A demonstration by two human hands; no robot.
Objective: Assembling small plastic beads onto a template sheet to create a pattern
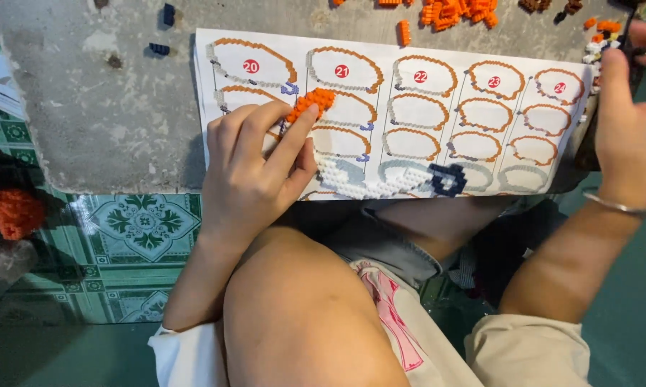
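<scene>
- Pinching an orange brick piece [310, 102], the left hand [255, 168] fingers keep it above the instruction sheet [380, 57] for comparing.
- Right hand [627, 136] reaches the small bricks [601, 44] at the table [108, 107] edge; its grasp I cannot tell.

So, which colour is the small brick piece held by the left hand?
Orange; the small brick piece at the left hand's fingertips shows in the head view.

I had only the one view, from the camera on the head, and it looked almost straight down over the lap at the near edge of the grey board [108, 122]. It sat close, so the sheet [402, 64] filled the upper middle, the knees took the bottom, and the green floor [140, 226] showed at the left. The left hand [255, 168] lay near centre, while the right hand [631, 125] was cut by the right edge.
</scene>
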